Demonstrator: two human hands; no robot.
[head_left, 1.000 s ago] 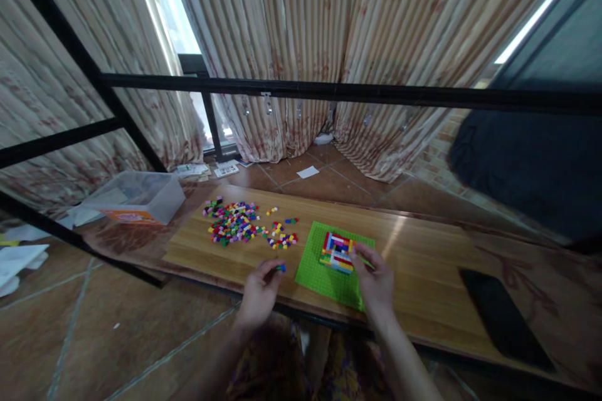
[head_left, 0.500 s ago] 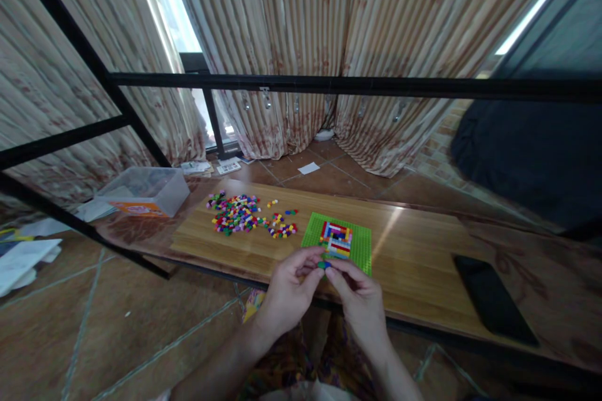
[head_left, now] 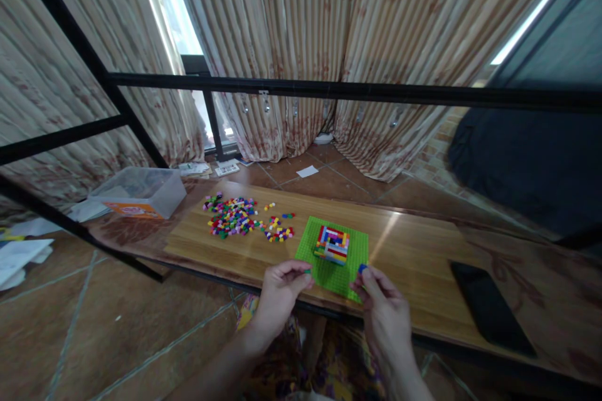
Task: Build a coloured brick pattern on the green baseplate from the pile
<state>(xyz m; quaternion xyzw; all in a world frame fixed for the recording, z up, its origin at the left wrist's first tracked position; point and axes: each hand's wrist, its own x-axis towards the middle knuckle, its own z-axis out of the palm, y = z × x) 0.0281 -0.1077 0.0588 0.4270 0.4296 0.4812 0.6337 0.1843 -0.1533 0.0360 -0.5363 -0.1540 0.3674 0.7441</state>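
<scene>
Between the thumb and fingers of my left hand [head_left: 281, 291] is a small green toy brick [head_left: 307, 271], held just off the near left corner of the green baseplate [head_left: 327, 281]. My right hand [head_left: 383, 304] pinches a blue toy brick [head_left: 362, 269] over the plate's near right edge. On the baseplate stands a low, multicoloured block of stacked bricks [head_left: 332, 244], with red, white, yellow and blue pieces on top. Neither hand touches this stack.
A heap of loose bricks [head_left: 234, 217] is spread over the left of the wooden board [head_left: 414, 250]. A clear plastic box [head_left: 160, 191] stands beyond it. A black phone-like slab [head_left: 491, 307] lies at the right. A black metal bar [head_left: 301, 86] crosses behind.
My hands have moved apart, the left one leftward and the right one rightward. The green and blue bricks, together between them before, are now apart, one in each hand.
</scene>
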